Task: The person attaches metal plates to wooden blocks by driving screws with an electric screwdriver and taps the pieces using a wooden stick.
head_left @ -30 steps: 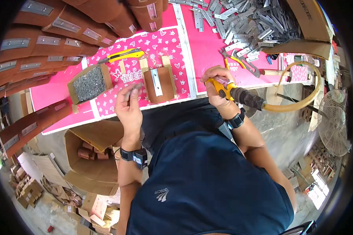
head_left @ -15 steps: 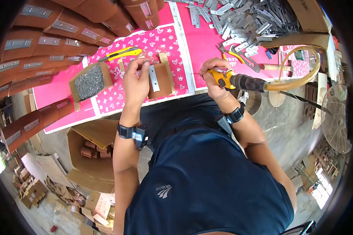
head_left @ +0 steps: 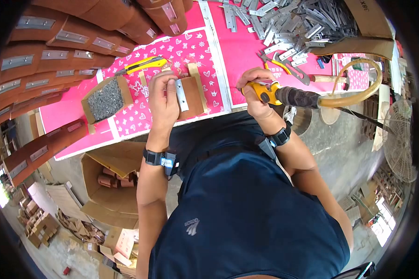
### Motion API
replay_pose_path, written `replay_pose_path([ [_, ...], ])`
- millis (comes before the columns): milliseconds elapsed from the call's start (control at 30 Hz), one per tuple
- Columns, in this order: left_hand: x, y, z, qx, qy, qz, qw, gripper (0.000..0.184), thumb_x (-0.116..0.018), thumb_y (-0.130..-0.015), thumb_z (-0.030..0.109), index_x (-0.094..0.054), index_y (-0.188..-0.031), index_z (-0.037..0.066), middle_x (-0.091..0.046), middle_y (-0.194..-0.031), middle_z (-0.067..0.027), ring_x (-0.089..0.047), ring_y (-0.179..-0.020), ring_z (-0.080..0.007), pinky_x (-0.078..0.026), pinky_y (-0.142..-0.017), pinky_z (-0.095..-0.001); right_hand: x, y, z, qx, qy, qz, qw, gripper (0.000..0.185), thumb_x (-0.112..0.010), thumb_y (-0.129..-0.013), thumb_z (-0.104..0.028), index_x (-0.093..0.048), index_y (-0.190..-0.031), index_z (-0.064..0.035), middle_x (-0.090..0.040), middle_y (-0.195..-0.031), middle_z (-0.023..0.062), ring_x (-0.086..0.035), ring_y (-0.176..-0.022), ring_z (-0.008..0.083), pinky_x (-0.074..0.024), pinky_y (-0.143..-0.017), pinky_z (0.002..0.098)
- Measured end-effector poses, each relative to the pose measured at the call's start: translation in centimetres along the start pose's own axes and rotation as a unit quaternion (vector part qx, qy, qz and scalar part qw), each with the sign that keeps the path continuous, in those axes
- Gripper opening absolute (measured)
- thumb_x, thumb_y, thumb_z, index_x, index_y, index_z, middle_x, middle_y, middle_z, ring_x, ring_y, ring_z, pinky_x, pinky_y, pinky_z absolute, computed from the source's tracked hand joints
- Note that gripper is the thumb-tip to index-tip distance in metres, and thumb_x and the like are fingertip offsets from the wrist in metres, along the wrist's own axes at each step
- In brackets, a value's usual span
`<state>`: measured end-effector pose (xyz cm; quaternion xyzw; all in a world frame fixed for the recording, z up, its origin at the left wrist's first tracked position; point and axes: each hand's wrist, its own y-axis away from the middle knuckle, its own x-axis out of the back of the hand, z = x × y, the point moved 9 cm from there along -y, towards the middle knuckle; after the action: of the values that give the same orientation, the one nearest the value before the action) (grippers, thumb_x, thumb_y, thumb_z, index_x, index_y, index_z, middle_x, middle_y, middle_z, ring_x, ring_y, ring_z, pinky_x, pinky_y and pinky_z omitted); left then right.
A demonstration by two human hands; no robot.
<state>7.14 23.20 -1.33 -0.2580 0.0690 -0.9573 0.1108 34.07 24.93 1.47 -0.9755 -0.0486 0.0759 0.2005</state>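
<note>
My left hand (head_left: 164, 97) is at the left edge of a brown curved piece (head_left: 194, 96), its thumb and fingers closed together near a metal strip (head_left: 182, 95) with holes. Whatever is between those fingertips is too small to make out. The brown piece lies between light wooden strips on the pink patterned table (head_left: 139, 111). To the right, my right hand (head_left: 258, 93) is wrapped round a yellow power tool (head_left: 267, 94), which has a black-wrapped end and a yellowish hose.
An open box of small screws (head_left: 105, 100) and a yellow cutter (head_left: 144, 65) are at the left, below stacked brown pieces (head_left: 25, 60). Metal strips (head_left: 307, 28) are heaped at upper right, near pliers (head_left: 284, 65) and a hammer (head_left: 328, 79). A fan (head_left: 398, 142) stands far right.
My left hand has moved up and right to the brown piece, now covering its left side. My right hand holds the tool in nearly the same place.
</note>
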Motion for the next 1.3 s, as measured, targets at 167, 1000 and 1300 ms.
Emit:
replay_pose_path([
  [167,2.6,1.8,2.3,-0.037,-0.020,0.090,0.995,0.013,-0.064,-0.097,0.005,-0.071,-0.107,0.002,-0.068,-0.106,-0.0117,-0.063,-0.104,-0.0285,-0.048,-0.094,-0.0385,0.2,0.0,0.5,-0.015,-0.031,0.015,0.999,0.035,-0.058,-0.079,0.019,-0.053,-0.108,-0.0005,-0.063,-0.095,0.0126,-0.068,-0.084,0.0197,-0.0572,-0.080,0.0339],
  [1000,-0.2,0.9,1.3,0.001,-0.032,-0.044,0.999,0.013,-0.053,-0.102,0.010,-0.061,-0.106,0.001,-0.064,-0.099,-0.0173,-0.063,-0.095,-0.0371,-0.049,-0.082,-0.0444,-0.8,0.0,1.0,-0.009,0.001,-0.002,1.000,0.039,-0.059,-0.080,0.017,-0.047,-0.111,-0.0038,-0.061,-0.093,0.0116,-0.064,-0.084,0.0184,-0.0532,-0.079,0.0333],
  [1300,3.6,4.0,0.4,0.053,0.088,0.107,0.989,0.014,-0.063,-0.099,0.004,-0.070,-0.110,0.000,-0.071,-0.105,-0.0107,-0.066,-0.095,-0.0190,-0.052,-0.086,-0.0311,-0.5,-0.3,0.5,-0.030,0.004,0.005,1.000,0.035,-0.060,-0.082,0.016,-0.050,-0.110,-0.0035,-0.063,-0.092,0.0108,-0.064,-0.084,0.0169,-0.0542,-0.080,0.0325],
])
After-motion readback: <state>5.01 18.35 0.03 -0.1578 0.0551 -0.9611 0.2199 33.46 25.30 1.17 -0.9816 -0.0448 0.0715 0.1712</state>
